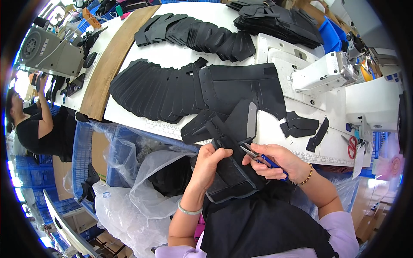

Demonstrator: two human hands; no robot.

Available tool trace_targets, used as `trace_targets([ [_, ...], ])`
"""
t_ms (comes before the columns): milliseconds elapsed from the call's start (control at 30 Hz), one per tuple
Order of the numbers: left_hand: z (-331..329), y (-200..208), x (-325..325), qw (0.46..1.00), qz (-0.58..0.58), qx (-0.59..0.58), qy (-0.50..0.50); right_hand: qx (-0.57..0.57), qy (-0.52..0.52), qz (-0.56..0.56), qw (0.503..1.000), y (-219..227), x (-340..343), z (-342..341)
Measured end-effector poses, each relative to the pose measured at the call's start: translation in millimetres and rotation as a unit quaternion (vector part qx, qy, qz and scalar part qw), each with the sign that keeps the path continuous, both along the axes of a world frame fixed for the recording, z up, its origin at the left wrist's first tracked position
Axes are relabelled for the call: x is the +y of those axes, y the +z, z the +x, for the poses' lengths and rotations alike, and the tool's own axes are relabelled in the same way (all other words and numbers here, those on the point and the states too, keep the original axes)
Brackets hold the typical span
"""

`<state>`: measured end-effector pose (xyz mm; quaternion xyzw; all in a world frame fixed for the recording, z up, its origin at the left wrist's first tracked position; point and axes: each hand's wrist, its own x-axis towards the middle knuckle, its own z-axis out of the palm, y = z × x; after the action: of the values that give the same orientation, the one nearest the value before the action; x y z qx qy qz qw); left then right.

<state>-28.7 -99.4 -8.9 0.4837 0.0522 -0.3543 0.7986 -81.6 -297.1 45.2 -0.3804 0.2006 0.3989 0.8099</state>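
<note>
My left hand (208, 164) pinches the edge of a black sewn fabric piece (235, 174) that hangs over the table's front edge, above my lap. In my right hand (282, 160) are small thread snips with blue handles (273, 163). Their metal blades point left, close to the fabric near my left thumb. A black flap with a grey strip (251, 122) rises from the held piece onto the white table (266, 131). Beyond it lies a wide flat black panel (241, 86), beside a fanned row of black pieces (155, 92).
A white sewing machine (322, 73) stands at the right, with red-handled scissors (352, 147) near it. More black pieces (202, 36) and a stack (275, 23) lie at the back. Clear plastic bags (129, 210) and a blue crate (81, 159) sit left; another person (47, 129) is beyond.
</note>
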Motion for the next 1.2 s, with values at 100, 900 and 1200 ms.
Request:
trace_targets([
  [100,-1,-3,1,1.000,-0.006,-0.003,0.005,0.009,-0.001,0.024,1.000,-2,-1,1],
  [900,-5,4,28,0.987,0.094,-0.057,-0.117,-0.070,0.022,0.019,0.997,16,28,-26],
  [1200,-4,21,32,0.991,0.043,0.033,-0.121,-0.066,0.015,-0.054,0.996,-3,34,-16],
])
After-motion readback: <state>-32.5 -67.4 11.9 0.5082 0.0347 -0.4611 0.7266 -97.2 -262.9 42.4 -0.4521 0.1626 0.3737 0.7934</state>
